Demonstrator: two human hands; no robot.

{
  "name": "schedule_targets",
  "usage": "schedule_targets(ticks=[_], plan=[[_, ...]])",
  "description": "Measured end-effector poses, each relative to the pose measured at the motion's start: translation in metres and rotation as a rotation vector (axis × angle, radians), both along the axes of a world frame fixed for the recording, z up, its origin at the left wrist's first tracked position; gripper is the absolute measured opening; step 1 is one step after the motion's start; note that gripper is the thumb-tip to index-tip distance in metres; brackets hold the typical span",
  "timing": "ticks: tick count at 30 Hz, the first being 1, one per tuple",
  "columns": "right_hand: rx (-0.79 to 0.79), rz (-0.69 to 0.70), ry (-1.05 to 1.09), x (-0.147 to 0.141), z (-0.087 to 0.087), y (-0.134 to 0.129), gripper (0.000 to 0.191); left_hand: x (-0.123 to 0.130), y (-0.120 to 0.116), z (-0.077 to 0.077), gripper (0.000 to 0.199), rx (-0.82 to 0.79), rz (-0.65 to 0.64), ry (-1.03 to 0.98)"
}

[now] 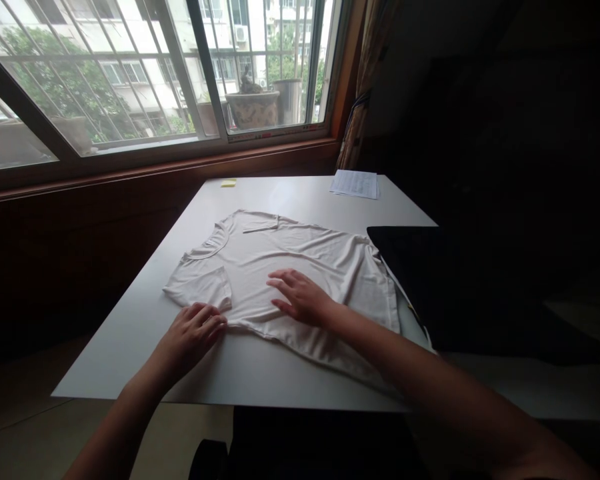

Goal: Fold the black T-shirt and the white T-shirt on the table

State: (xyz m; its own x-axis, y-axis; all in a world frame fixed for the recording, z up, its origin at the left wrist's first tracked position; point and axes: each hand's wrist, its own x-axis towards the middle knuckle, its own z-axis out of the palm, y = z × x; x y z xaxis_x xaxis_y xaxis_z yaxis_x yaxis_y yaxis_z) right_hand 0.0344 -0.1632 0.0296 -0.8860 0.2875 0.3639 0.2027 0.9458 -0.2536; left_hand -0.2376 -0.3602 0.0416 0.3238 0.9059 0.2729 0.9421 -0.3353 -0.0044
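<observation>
A white short-sleeved T-shirt lies spread on the white table, its neckline toward the left and its hem toward the right. The near sleeve is laid in over the body; creases run across the cloth toward the hem. At the near edge, just below that sleeve, my left hand has its fingers closed on the shirt's side; its thumb is hidden. Over the middle of the shirt is my right hand, palm down with fingers apart, holding nothing. Whether its palm touches the cloth I cannot tell.
Dark fabric with a pale cord lies at the table's right side, by the shirt's hem. Papers and a yellow sticky note lie along the far edge. Beyond stands a barred window with a curtain.
</observation>
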Motion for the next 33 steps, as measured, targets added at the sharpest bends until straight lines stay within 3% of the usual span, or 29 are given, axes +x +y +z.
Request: schedule_targets(ticks=[4,7,16,20,25,29,33], plan=[[-0.015,0.141,0.027,0.014,-0.003,-0.045,0.038,-0.004,0.006,0.007,0.017,-0.099,-0.051,0.025],[-0.007,0.155,0.026,0.026,-0.006,-0.061,0.03,-0.01,0.007,0.009,0.018,-0.111,-0.075,0.023],[0.11,0.224,0.034,0.05,-0.008,-0.066,0.015,-0.013,0.004,0.013,0.019,-0.177,-0.054,0.082],[0.204,0.274,-0.006,0.064,-0.011,-0.07,0.023,-0.01,0.002,0.015,0.021,-0.195,-0.025,0.108],[0.107,0.241,-0.028,0.079,-0.01,-0.077,0.032,-0.009,-0.002,0.019,0.02,-0.227,0.023,0.067],[0.067,0.261,-0.023,0.085,-0.005,-0.082,0.032,0.006,0.003,0.03,0.017,-0.197,0.04,0.051],[0.066,0.271,-0.055,0.085,0.0,-0.087,0.035,0.047,0.022,0.034,0.022,-0.069,-0.015,-0.054]])
